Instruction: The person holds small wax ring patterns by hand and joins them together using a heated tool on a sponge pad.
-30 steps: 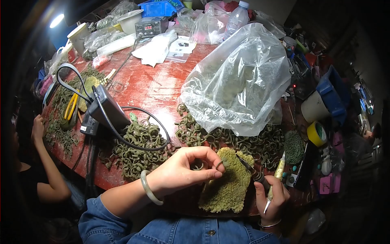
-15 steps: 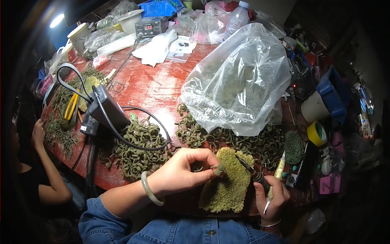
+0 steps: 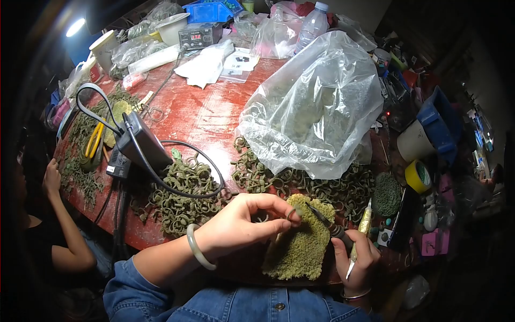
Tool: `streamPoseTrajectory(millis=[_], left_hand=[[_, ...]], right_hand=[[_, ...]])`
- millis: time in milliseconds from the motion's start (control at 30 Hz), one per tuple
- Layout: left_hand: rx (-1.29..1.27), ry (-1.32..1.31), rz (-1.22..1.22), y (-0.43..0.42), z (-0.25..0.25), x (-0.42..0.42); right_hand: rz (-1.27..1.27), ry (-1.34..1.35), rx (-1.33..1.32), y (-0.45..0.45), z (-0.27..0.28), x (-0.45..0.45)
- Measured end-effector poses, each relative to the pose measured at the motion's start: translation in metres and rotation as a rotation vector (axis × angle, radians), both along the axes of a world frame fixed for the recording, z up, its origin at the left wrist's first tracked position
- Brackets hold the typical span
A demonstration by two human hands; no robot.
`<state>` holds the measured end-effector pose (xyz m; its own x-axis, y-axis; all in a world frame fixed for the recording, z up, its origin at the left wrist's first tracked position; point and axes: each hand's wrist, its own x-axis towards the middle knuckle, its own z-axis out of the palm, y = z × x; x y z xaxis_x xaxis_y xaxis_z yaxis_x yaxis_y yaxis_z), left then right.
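My left hand (image 3: 236,228), with a pale bangle at its wrist, pinches a small green ring (image 3: 296,213) between thumb and forefinger. It hovers over the upper left part of a rough yellow-green pad (image 3: 298,252). In my right hand (image 3: 358,260) is a pen-like tool with a dark pointed tip (image 3: 323,217), resembling a soldering iron or wax pen. Its tip is close to the ring; contact is unclear. A slim gold tube with a white nozzle (image 3: 365,221) also sits in the right hand's fingers.
Green ring pieces (image 3: 185,198) lie heaped left of the pad, more beyond it under a large clear plastic bag (image 3: 316,107). A dark box with looping cable (image 3: 142,142) stands left. Yellow tape (image 3: 418,177) is at right. Another person's arm (image 3: 70,236) rests at far left.
My left hand has turned the ring slightly and shifted it a little up and right. The dark tool tip has moved slightly left, nearer the ring.
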<state>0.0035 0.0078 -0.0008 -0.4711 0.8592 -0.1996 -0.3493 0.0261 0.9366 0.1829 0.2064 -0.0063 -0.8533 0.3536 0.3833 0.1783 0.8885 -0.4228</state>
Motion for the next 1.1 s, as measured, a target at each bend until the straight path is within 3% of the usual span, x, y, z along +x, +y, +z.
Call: streamPoseTrajectory(millis=[167, 700, 800, 867, 967, 1100], left_hand=[[-0.016, -0.129, -0.029, -0.001, 0.001, -0.003], [-0.013, -0.109, 0.007, 0.0, 0.001, -0.002], [0.037, -0.131, 0.046, -0.001, -0.004, -0.003], [0.241, -0.301, 0.105, -0.001, -0.005, -0.004], [0.267, -0.32, 0.032, -0.004, 0.01, -0.007], [0.107, -0.298, 0.095, -0.005, 0.004, -0.007]], right_hand=[[0.004, 0.023, 0.003, 0.001, -0.001, 0.0], [0.002, 0.025, -0.04, 0.0, -0.001, 0.001], [-0.004, 0.037, -0.024, 0.0, -0.001, 0.002], [-0.006, 0.031, -0.033, 0.001, -0.002, 0.002], [0.003, 0.04, -0.019, 0.002, -0.002, 0.003], [0.001, 0.036, -0.011, 0.003, -0.004, 0.004]])
